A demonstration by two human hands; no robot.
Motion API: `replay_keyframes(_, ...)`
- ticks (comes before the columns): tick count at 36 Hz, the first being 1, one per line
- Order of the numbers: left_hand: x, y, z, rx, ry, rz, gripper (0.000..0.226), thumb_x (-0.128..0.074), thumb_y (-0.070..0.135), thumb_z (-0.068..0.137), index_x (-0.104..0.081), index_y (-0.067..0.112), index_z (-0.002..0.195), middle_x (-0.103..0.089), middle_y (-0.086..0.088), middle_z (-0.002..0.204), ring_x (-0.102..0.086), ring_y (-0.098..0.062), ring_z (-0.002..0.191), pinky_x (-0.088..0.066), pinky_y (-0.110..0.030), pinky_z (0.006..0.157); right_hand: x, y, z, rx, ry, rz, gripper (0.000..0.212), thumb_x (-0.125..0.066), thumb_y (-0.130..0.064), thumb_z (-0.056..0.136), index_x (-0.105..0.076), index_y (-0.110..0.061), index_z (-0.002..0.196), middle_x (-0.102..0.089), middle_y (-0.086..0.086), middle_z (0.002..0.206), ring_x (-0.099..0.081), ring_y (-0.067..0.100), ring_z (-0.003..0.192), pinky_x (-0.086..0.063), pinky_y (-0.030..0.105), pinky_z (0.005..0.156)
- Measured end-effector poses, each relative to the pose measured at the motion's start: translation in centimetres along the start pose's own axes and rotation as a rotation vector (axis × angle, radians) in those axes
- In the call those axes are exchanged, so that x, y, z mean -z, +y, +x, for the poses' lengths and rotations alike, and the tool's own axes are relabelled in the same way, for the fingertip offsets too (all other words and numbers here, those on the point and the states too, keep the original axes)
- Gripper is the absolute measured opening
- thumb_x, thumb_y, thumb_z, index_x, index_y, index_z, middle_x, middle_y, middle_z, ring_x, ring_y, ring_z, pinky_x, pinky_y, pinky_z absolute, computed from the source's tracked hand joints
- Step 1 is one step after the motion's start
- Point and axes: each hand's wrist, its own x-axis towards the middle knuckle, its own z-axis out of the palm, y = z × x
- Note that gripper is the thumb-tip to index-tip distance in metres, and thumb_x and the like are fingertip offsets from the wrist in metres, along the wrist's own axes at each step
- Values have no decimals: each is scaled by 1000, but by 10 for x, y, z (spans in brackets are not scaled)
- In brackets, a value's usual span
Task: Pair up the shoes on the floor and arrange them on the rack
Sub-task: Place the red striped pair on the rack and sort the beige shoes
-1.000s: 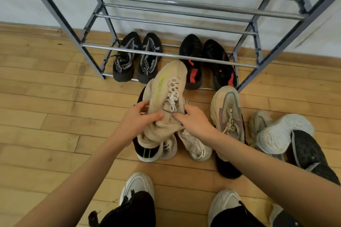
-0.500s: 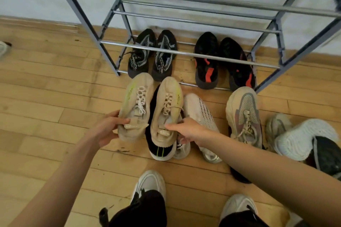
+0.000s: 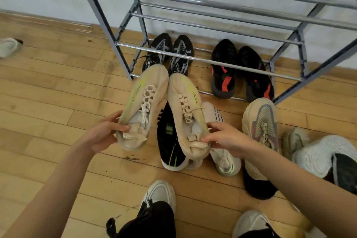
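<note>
I hold a pair of beige sneakers with yellow-green streaks, toes pointing at the rack. My left hand (image 3: 104,133) grips the heel of the left beige sneaker (image 3: 146,98). My right hand (image 3: 226,137) grips the heel of the right beige sneaker (image 3: 185,106). Both shoes hang side by side above the floor, just in front of the grey metal shoe rack (image 3: 202,61). On the rack's bottom tier sit a black-and-grey pair (image 3: 170,52) at the left and a black pair with red marks (image 3: 241,71) to its right.
Under the held shoes lie a black sneaker with green trim (image 3: 170,141) and a white sneaker (image 3: 222,152). A beige-grey sneaker (image 3: 260,127) and several more shoes (image 3: 324,152) lie at the right. One pale shoe (image 3: 9,46) lies far left. My own feet (image 3: 160,195) are below.
A second ago both hands held the two beige sneakers bunched together. I have separated them, one in each hand, and lifted them side by side closer to the rack.
</note>
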Motion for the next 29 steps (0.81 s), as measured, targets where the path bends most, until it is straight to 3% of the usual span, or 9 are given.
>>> replay_keyframes(2,5,2,-2,-51,-11,-44,61,-59,-9,74,-57,20,126,-61,-10,128,-54,-31,116,-39,-50,99,6,-3,-3,74,28,-33,39,-69,-3,77,-64,-26,108,-67,7,106,-64,20,98,-53,33,85)
replay_keyframes(4,6,4,-3,-99,-23,-67,62,-61,-7,71,-58,21,126,-60,-10,129,-54,-31,118,-38,-49,100,10,-7,-5,162,77,-77,43,-71,-3,75,-65,-41,95,-66,-2,100,-63,15,91,-54,31,80)
replay_keyframes(6,2,7,-4,-146,-30,-88,64,-62,-5,70,-56,20,128,-63,-9,124,-58,-29,113,-44,-45,93,14,-11,-6,248,124,-87,48,-73,-5,73,-67,-52,79,-64,-11,91,-62,8,83,-54,27,77)
replay_keyframes(8,-3,12,-4,-187,-33,-125,64,-61,-5,71,-55,19,129,-65,-7,119,-62,-26,107,-50,-40,86,17,-17,-7,320,151,-79,52,-74,-7,72,-66,-58,77,-65,-14,90,-62,6,80,-54,26,75)
replay_keyframes(14,-30,48,7,-271,-16,-175,65,-65,-2,69,-55,20,130,-63,-6,123,-58,-24,112,-47,-39,91,22,-60,0,435,172,82,42,-69,1,78,-65,-34,99,-68,2,98,-64,15,90,-56,19,67)
replay_keyframes(19,-56,87,26,-299,65,-175,40,-62,1,79,-65,25,110,-74,7,92,-69,-9,81,-55,-24,58,24,-107,21,437,180,189,34,-63,2,83,-63,-19,109,-71,1,100,-68,11,87,-55,20,64)
replay_keyframes(22,-62,111,41,-329,180,-178,26,-64,4,82,-60,19,103,-70,3,86,-68,-11,70,-53,-24,52,27,-131,37,453,227,139,28,-64,0,83,-65,-19,103,-71,-2,96,-67,8,85,-53,15,59)
replay_keyframes(25,-63,134,55,-372,299,-161,24,-65,5,83,-51,14,100,-63,-2,89,-62,-16,74,-52,-29,58,29,-152,54,465,281,62,24,-64,-4,84,-66,-16,105,-70,-4,93,-66,8,85,-52,17,62)
replay_keyframes(29,-61,161,74,-453,386,-51,12,-60,7,88,-51,15,93,-60,-1,83,-60,-10,65,-48,-17,45,23,-179,75,483,321,80,26,-62,-6,86,-64,-13,111,-69,5,103,-64,16,92,-53,25,72)
